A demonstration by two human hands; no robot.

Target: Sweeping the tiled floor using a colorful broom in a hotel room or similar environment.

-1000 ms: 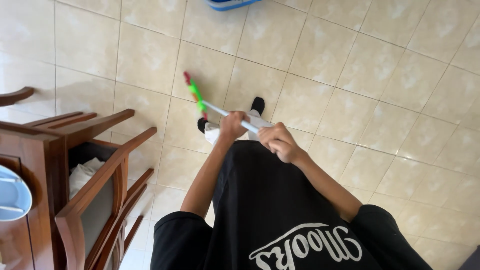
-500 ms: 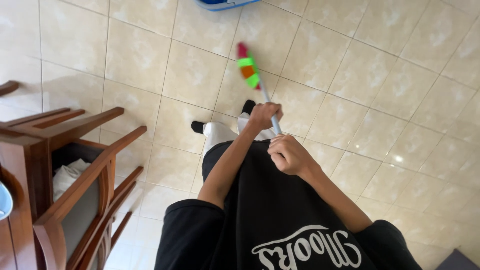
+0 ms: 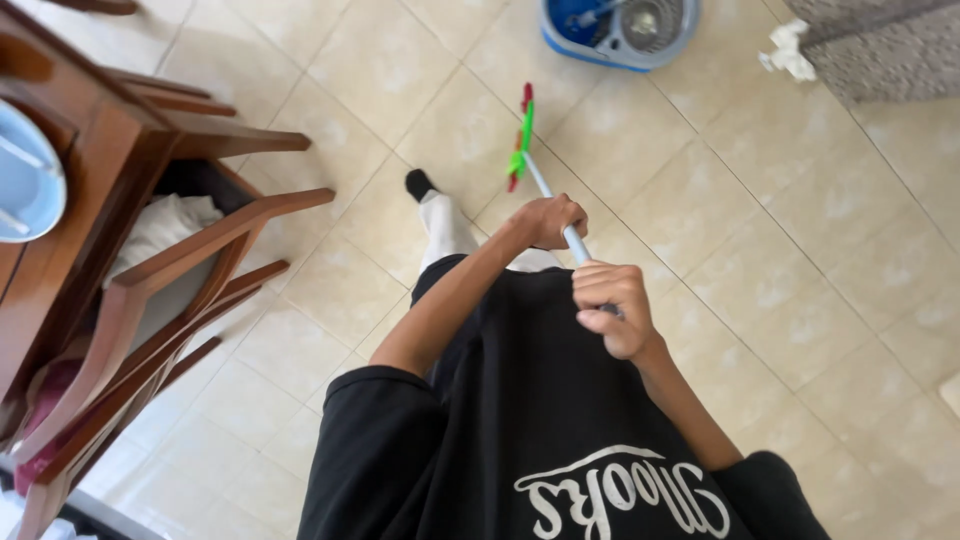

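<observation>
A mop with a pale metal handle (image 3: pixel 573 240) runs from my hands down to a green and red head (image 3: pixel 520 140) on the beige tiled floor. My left hand (image 3: pixel 545 220) grips the handle lower down. My right hand (image 3: pixel 612 305) is closed around the handle's upper end, close to my black shirt. A blue and white mop bucket (image 3: pixel 620 28) with a metal spinner basket stands on the floor beyond the mop head.
A wooden chair (image 3: pixel 190 250) with white cloth on its seat stands at the left, pushed against a wooden table (image 3: pixel 70 120) holding a pale blue dish (image 3: pixel 25 170). A grey patterned mat (image 3: pixel 890 45) and a crumpled white cloth (image 3: pixel 790 50) lie at top right.
The view has swung up and left, bringing the whole bucket and the mat into sight. The mop head has turned edge-on and points toward the bucket. Both hands keep their grip.
</observation>
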